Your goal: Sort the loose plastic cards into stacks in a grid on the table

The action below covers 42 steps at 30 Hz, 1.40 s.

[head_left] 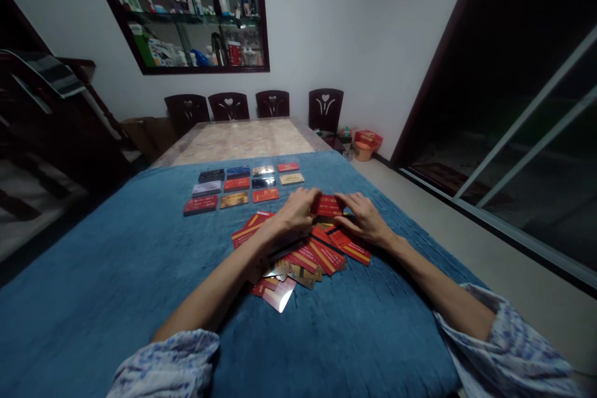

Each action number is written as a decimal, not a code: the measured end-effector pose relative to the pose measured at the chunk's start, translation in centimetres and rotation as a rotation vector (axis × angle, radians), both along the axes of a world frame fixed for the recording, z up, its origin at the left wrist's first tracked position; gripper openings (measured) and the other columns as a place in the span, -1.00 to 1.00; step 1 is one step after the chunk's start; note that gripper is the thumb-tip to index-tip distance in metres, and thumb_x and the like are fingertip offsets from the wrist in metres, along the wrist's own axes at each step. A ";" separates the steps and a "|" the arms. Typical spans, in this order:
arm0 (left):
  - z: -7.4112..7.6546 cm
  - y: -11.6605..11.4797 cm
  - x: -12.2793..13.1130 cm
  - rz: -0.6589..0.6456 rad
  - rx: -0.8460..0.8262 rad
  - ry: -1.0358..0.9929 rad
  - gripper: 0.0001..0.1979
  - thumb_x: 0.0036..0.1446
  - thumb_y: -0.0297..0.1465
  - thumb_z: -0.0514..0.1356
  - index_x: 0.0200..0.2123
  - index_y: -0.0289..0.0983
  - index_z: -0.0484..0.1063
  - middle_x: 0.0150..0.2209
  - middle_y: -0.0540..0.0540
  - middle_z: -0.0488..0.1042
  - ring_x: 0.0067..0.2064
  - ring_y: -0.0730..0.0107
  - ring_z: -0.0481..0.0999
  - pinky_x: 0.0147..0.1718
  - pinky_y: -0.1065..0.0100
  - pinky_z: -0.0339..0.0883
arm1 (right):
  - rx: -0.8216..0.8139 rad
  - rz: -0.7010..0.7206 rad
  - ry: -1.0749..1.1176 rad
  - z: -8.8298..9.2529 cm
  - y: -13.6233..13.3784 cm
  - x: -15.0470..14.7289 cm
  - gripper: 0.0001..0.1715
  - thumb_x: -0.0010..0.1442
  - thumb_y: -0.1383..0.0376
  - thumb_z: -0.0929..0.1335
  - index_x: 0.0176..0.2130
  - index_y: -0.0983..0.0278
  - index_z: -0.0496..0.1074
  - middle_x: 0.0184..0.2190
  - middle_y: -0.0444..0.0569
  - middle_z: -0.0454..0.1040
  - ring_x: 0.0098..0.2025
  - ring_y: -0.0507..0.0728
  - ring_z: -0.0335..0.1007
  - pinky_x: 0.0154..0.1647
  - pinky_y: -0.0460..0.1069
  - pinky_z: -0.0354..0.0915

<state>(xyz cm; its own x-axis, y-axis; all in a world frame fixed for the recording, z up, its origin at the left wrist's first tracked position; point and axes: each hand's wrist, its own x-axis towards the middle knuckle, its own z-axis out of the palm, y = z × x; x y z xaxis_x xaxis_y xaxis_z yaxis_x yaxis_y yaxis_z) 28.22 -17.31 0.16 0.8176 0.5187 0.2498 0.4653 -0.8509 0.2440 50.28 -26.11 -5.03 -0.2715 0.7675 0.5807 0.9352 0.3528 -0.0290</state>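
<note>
Between my two hands a red card [328,205] with pale lettering is held by its short ends; whether more cards lie behind it I cannot tell. My left hand [298,210] grips its left end, fingers bent. At the right end, the thumb and fingers of my right hand [366,217] close on it. Below and around my hands spreads a loose heap of cards [326,252], mostly red with yellow stripes, some gold. My left forearm covers part of this heap. Farther left, several neat card stacks [236,184] stand in rows, red, gold, blue, black and silver.
A blue cloth [116,249] covers the near table; the stone tabletop [242,137] shows beyond it. Dark chairs [228,106] line the far end. A wall cabinet [196,18] holds bottles and a plush toy. An orange bucket [363,149] sits on the floor at the right.
</note>
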 end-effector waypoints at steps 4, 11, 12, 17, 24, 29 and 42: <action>0.5 -0.3 -0.2 0.003 0.034 0.066 -0.53 0.01 -0.50 0.18 0.05 -0.27 0.29 -0.06 -0.21 0.45 -0.03 0.08 0.38 -0.05 0.13 0.32 | 0.001 -0.011 -0.020 0.4 -0.2 -0.1 -0.39 0.34 0.07 0.27 0.28 0.25 0.28 -0.07 0.17 0.44 -0.06 0.29 0.29 -0.12 0.13 0.28; 0.7 -0.5 -1.9 0.017 0.051 0.021 -0.58 0.09 -0.41 0.18 0.05 -0.27 0.32 0.02 -0.25 0.34 0.06 0.04 0.32 0.01 0.07 0.30 | 0.018 0.008 -0.083 1.0 0.2 -0.9 -0.40 0.33 0.04 0.28 0.24 0.26 0.34 0.02 0.23 0.40 0.03 0.32 0.24 -0.09 0.15 0.25; 0.6 -0.5 -2.2 0.013 0.046 0.009 -0.58 0.09 -0.40 0.18 0.05 -0.26 0.33 0.02 -0.25 0.33 0.06 0.04 0.31 0.02 0.06 0.29 | 0.014 0.016 -0.092 1.1 0.4 -1.0 -0.40 0.32 0.04 0.29 0.24 0.25 0.34 0.02 0.23 0.41 0.03 0.33 0.23 -0.08 0.15 0.24; 0.4 -0.2 -3.9 0.013 0.028 -0.012 -0.60 0.07 -0.42 0.18 0.02 -0.24 0.34 0.03 -0.21 0.36 0.10 0.05 0.28 0.09 0.02 0.26 | -0.004 0.070 -0.119 1.4 1.4 -1.8 -0.38 0.30 -0.02 0.31 0.18 0.29 0.40 -0.01 0.23 0.46 0.01 0.33 0.25 -0.09 0.16 0.22; 0.9 0.0 -5.8 0.067 0.025 0.029 -0.60 0.02 -0.43 0.22 -0.01 -0.24 0.37 0.05 -0.22 0.39 0.14 0.04 0.26 0.10 0.01 0.26 | -0.089 0.157 -0.113 2.1 2.8 -3.0 -0.38 0.30 -0.06 0.31 0.14 0.30 0.42 0.00 0.21 0.48 0.00 0.29 0.27 -0.10 0.13 0.20; 1.1 0.2 -7.3 0.118 0.017 0.081 -0.70 0.04 -0.42 0.23 -0.09 -0.23 0.41 0.02 -0.19 0.39 0.11 0.05 0.26 0.06 0.02 0.26 | -0.149 0.223 -0.113 3.0 4.1 -4.4 -0.41 0.29 -0.08 0.30 0.10 0.25 0.45 -0.02 0.20 0.48 -0.02 0.29 0.26 -0.11 0.13 0.19; 2.1 2.0 -11.8 0.261 0.035 0.188 -0.71 0.06 -0.42 0.20 -0.09 -0.24 0.42 0.03 -0.20 0.41 0.11 0.03 0.27 0.06 0.01 0.23 | -0.250 0.340 -0.186 4.3 9.7 -8.7 -0.39 0.24 -0.05 0.34 0.14 0.22 0.44 0.00 0.19 0.45 0.03 0.31 0.23 -0.13 0.12 0.24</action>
